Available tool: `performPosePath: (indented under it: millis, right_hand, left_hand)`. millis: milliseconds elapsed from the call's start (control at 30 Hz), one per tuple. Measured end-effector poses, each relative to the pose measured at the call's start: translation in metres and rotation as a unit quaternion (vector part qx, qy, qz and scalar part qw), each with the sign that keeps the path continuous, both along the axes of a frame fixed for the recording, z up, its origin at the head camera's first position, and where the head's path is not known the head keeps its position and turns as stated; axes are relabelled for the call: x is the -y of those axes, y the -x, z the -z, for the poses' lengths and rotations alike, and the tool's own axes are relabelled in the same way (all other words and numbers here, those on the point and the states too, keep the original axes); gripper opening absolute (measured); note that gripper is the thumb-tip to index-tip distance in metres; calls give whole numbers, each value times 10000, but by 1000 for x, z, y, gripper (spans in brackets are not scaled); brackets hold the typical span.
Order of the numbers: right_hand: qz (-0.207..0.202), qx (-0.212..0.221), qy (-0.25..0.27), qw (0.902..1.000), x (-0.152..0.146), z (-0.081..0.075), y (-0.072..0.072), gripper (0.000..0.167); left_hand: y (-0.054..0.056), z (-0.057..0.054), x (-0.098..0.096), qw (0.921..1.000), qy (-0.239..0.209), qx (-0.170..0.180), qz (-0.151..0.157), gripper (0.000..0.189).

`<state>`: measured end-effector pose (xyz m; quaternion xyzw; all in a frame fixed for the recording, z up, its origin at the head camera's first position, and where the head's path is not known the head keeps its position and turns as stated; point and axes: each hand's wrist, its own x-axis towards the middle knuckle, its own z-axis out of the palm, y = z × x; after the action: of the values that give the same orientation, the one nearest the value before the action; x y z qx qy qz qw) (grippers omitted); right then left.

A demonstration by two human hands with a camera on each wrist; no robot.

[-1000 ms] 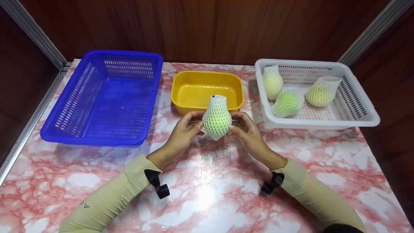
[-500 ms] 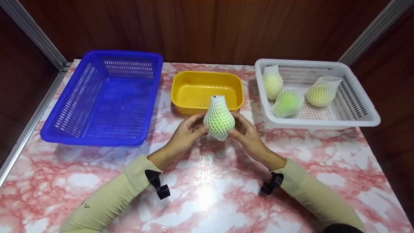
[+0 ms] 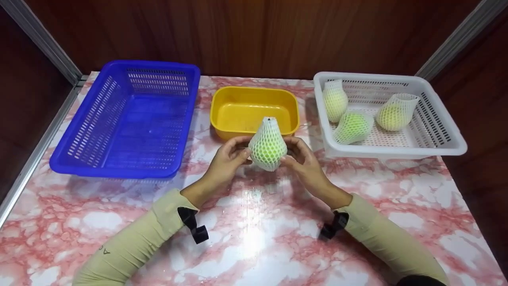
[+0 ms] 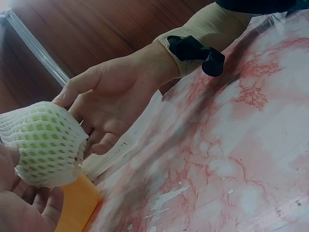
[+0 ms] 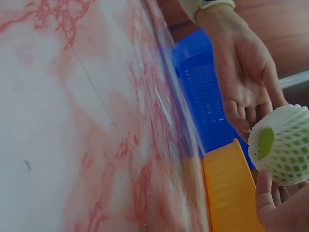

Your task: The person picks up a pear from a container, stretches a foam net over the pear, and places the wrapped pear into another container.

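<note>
A green fruit in a white foam net (image 3: 268, 147) is held upright just above the marble table (image 3: 254, 238), in front of the yellow tub (image 3: 254, 109). My left hand (image 3: 233, 154) grips its left side, with the thumb on the front. My right hand (image 3: 295, 155) cups its right side. In the left wrist view the netted fruit (image 4: 43, 142) sits between my left fingers (image 4: 29, 210) and the right hand (image 4: 111, 96). The right wrist view shows the netted fruit (image 5: 285, 145) with a bare green patch at the net's opening. The left hand (image 5: 246, 82) is behind it.
A blue perforated basket (image 3: 127, 119) stands at the back left. At the back right a white basket (image 3: 436, 147) holds three more netted fruits (image 3: 351, 127). A wooden wall and metal rails (image 3: 39, 43) border the table.
The hands have turned and shifted the netted fruit slightly on the spot. The net's top now tapers to a narrower point. The arms have barely moved.
</note>
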<state>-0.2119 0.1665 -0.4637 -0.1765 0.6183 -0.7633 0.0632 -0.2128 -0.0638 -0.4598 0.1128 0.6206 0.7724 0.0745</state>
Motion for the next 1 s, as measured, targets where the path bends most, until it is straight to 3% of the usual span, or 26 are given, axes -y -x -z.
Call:
performPosePath:
  millis: [167, 367, 500, 667, 767, 867, 1000]
  right_hand:
    - [-184, 126, 13, 9997, 0, -2, -1, 49]
    - [-447, -73, -309, 9985, -4, -1, -1, 80]
    - [-586, -258, -560, 9964, -5, -1, 0, 93]
    - [-601, -629, -911, 9920, -7, -3, 1, 90]
    - [-455, -1152, -1422, 9821, -10, -4, 0, 85]
    - [-374, -1718, -1971, 9645, -13, -5, -1, 80]
    - [-420, -2166, -2250, 9490, -18, -5, -1, 78]
  left_hand:
    - [-1, -1, 0, 9999, 148, 75, 5, 52]
    - [-3, -2, 1, 9969, 532, -309, 495, 69]
    - [-3, -1, 1, 9955, 519, -348, 711, 85]
    - [-5, -2, 0, 9930, 738, -619, 678, 72]
    - [-6, -2, -1, 9909, 855, -774, 700, 69]
    - [-7, -3, -1, 9893, 843, -881, 806, 69]
    - [-7, -5, -2, 9890, 706, -936, 898, 62]
